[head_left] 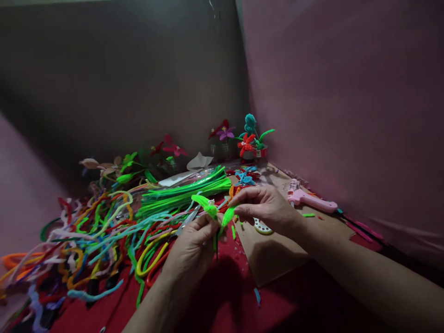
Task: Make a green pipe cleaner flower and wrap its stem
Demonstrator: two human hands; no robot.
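While hands [200, 233] [268, 209] hold green leaves [228, 216], a label [258, 153] looks blurred.

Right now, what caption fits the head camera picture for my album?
Two hands shaping fuzzy green leaves beside colourful craft stems.

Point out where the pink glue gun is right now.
The pink glue gun lies right of the right hand, beside the pink wall.
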